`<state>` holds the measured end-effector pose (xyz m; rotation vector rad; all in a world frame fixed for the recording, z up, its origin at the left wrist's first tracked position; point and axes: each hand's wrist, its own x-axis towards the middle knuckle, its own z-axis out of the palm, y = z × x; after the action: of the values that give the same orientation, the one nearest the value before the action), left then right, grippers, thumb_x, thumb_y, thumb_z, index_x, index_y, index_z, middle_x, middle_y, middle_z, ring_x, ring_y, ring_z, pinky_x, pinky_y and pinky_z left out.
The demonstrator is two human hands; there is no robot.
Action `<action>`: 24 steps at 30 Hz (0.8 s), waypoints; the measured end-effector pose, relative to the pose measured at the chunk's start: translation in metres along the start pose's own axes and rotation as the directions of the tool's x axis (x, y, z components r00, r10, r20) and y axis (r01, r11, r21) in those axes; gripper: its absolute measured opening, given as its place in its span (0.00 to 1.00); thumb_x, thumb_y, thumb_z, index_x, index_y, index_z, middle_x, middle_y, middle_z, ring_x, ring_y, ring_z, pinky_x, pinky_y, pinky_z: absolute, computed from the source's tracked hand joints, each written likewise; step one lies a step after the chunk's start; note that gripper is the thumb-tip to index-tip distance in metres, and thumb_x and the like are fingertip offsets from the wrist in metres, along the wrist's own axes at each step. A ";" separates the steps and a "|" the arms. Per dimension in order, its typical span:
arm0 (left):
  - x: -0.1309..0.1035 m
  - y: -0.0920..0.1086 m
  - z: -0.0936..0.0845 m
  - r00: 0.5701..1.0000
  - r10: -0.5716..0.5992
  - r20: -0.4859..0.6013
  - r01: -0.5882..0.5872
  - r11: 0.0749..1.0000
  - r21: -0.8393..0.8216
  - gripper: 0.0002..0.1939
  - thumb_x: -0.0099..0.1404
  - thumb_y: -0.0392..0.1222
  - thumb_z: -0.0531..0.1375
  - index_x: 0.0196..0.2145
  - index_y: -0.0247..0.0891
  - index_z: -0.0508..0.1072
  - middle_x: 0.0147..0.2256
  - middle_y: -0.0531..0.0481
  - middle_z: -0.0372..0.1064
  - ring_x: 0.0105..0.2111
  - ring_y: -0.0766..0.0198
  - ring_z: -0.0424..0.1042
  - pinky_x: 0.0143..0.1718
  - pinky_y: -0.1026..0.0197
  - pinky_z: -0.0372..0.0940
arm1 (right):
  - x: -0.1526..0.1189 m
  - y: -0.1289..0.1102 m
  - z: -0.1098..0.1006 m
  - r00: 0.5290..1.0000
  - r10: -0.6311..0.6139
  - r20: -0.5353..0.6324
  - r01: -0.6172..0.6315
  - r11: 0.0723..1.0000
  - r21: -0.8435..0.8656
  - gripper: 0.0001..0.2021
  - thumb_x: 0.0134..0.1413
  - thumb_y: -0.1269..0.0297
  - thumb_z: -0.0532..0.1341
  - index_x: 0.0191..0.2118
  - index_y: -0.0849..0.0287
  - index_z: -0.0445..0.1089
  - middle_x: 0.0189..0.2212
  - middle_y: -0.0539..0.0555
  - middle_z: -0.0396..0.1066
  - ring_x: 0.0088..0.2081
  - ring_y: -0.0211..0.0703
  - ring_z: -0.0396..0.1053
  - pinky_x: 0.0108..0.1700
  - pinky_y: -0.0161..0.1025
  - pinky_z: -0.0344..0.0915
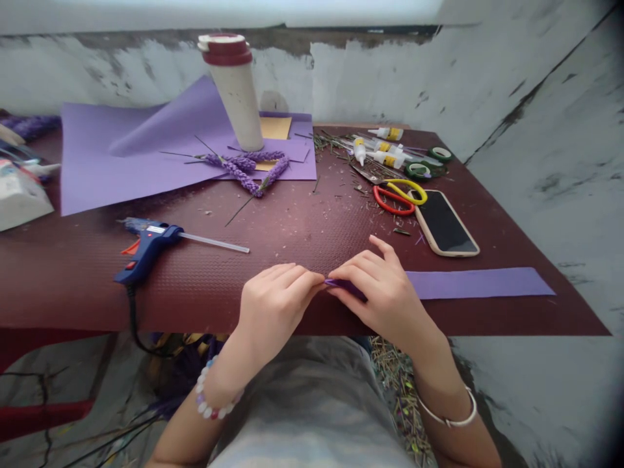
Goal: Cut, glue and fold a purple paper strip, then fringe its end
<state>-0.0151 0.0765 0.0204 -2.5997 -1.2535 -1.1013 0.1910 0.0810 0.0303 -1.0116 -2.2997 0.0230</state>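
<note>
A long purple paper strip [478, 283] lies along the front of the dark red table, its left end raised between my hands. My left hand [275, 302] pinches the tip of that end between thumb and forefinger. Right beside it, my right hand [373, 286] grips the strip with thumb and fingers, its little finger sticking up. The end between the fingertips looks folded or bent, mostly covered by the fingers. A blue hot glue gun [153, 247] with a clear glue stick rests to the left of my left hand.
Scissors [400, 197] and a phone [446, 223] lie beyond my right hand. Small glue bottles [387, 158] and stem clippings sit behind them. Purple flower sprigs [253, 172], purple sheets [131, 149] and a tall cup [238, 97] stand at the back. The table [292, 227] meets a wall.
</note>
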 end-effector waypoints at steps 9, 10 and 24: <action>0.001 -0.006 -0.007 0.996 -0.056 0.070 0.059 0.997 -0.050 0.08 0.74 0.38 0.61 0.35 0.39 0.76 0.30 0.54 0.77 0.30 0.65 0.75 0.34 0.62 0.66 | 0.000 0.000 0.000 1.000 0.011 -0.027 -0.011 1.000 -0.009 0.06 0.69 0.71 0.60 0.38 0.58 0.73 0.31 0.49 0.78 0.35 0.41 0.74 0.67 0.54 0.54; 0.001 -0.007 -0.007 0.994 -0.062 0.089 0.066 0.997 -0.051 0.08 0.74 0.38 0.61 0.35 0.39 0.75 0.30 0.53 0.77 0.30 0.64 0.75 0.34 0.62 0.66 | 0.000 0.000 0.001 1.000 0.008 -0.025 -0.008 1.000 -0.008 0.06 0.69 0.71 0.60 0.38 0.57 0.73 0.31 0.49 0.78 0.35 0.41 0.74 0.67 0.54 0.55; 0.001 -0.005 -0.006 0.992 -0.022 0.126 0.031 0.997 -0.069 0.08 0.75 0.37 0.60 0.36 0.39 0.77 0.31 0.54 0.78 0.29 0.65 0.75 0.33 0.63 0.65 | 0.002 -0.002 0.002 0.997 -0.004 0.071 0.003 1.000 0.018 0.09 0.71 0.70 0.58 0.36 0.59 0.72 0.31 0.50 0.78 0.34 0.41 0.73 0.68 0.58 0.53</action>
<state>-0.0217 0.0785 0.0246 -2.7519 -1.2997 -1.0197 0.1877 0.0812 0.0306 -1.0128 -2.3612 0.0797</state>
